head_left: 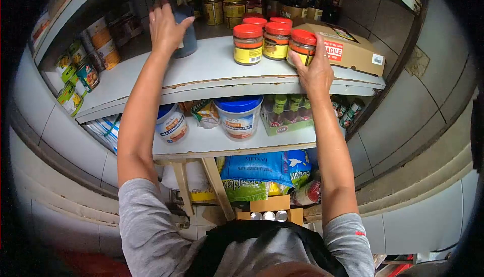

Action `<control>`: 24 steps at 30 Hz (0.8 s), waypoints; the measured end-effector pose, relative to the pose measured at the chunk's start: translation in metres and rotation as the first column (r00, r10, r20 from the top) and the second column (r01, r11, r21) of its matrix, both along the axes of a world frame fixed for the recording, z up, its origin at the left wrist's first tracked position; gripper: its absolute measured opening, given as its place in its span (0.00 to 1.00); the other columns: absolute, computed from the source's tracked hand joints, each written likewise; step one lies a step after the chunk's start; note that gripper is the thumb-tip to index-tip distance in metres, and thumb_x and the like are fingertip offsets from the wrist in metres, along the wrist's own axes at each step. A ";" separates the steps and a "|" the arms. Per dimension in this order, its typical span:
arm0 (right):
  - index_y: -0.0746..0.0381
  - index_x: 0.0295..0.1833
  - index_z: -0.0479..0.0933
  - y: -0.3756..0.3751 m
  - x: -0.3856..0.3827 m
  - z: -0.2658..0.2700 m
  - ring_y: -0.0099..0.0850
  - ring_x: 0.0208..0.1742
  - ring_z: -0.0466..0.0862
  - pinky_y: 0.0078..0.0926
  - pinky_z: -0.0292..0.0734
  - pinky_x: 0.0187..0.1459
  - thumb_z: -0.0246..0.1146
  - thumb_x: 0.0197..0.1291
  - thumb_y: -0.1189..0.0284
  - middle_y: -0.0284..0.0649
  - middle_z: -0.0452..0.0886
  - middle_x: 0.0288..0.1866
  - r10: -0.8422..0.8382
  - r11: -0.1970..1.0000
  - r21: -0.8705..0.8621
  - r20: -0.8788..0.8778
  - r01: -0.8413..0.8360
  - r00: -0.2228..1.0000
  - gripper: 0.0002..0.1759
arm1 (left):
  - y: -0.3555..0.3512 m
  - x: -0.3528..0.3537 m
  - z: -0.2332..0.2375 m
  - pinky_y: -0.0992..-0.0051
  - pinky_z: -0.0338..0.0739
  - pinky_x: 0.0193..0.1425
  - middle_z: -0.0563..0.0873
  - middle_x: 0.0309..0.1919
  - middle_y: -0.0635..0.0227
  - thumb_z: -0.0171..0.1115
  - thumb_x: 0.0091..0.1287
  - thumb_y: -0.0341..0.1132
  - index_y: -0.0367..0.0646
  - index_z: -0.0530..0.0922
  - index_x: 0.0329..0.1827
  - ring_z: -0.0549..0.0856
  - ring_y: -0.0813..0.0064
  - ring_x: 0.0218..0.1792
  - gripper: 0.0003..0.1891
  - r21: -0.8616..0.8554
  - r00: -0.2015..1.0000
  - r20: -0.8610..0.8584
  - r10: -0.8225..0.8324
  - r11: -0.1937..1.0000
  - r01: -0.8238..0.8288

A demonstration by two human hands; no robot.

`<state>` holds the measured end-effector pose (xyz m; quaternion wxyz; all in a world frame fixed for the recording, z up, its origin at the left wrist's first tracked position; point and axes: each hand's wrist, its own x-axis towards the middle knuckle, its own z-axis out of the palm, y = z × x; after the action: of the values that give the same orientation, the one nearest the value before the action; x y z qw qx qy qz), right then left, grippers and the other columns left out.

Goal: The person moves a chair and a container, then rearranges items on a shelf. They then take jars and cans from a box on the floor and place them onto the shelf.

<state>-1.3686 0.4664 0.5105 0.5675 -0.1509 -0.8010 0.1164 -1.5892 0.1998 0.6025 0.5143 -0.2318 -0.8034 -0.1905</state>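
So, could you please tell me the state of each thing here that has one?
Left hand, at the bottle, grip unclear
Bottle, upright
Right hand, closed on the right jar
Right jar, lid on
Other jars, upright, lids on
Mayonnaise tubs, lids on
Fragile box, lying flat
Lower box, flaps open, cans inside
Shelf edge, chipped

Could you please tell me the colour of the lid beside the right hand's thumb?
The lid is red, clearest in head view.
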 end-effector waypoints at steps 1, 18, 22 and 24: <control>0.58 0.67 0.61 0.002 0.000 0.004 0.45 0.54 0.80 0.40 0.77 0.48 0.70 0.49 0.51 0.48 0.78 0.55 0.021 1.000 0.002 0.023 -0.021 1.000 0.43 | 0.004 0.013 0.001 0.57 0.71 0.61 0.73 0.59 0.43 0.74 0.51 0.51 0.32 0.68 0.61 0.72 0.52 0.62 0.41 0.002 1.000 -0.003 0.009 1.000 -0.009; 0.58 0.61 0.65 0.013 -0.003 0.011 0.45 0.51 0.81 0.38 0.77 0.49 0.76 0.43 0.56 0.49 0.78 0.53 0.101 0.991 -0.085 -0.030 -0.103 0.994 0.41 | 0.134 -0.017 0.001 0.64 0.51 0.76 0.54 0.75 0.55 0.63 0.56 0.65 0.47 0.46 0.77 0.54 0.60 0.75 0.54 -0.266 0.510 0.739 -0.440 0.504 0.822; 0.58 0.61 0.65 0.013 -0.003 0.009 0.47 0.51 0.80 0.40 0.77 0.49 0.76 0.42 0.57 0.49 0.77 0.52 0.065 0.997 -0.025 -0.057 -0.067 0.996 0.42 | 0.177 -0.099 0.031 0.70 0.67 0.67 0.77 0.61 0.56 0.49 0.65 0.66 0.44 0.60 0.73 0.77 0.67 0.61 0.41 -0.091 0.477 0.508 -0.717 0.506 0.858; 0.58 0.62 0.65 0.014 -0.003 0.009 0.47 0.51 0.80 0.40 0.77 0.49 0.76 0.42 0.57 0.49 0.77 0.52 0.082 0.992 -0.094 -0.011 -0.083 0.997 0.42 | 0.191 -0.110 0.039 0.67 0.71 0.62 0.79 0.58 0.55 0.46 0.69 0.61 0.41 0.70 0.64 0.80 0.64 0.57 0.33 -0.320 0.670 0.538 -0.511 0.612 0.723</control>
<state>-1.3715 0.4802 0.5196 0.5575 -0.1438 -0.7980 0.1780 -1.6992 0.3904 0.6411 0.1602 -0.5834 -0.7749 -0.1829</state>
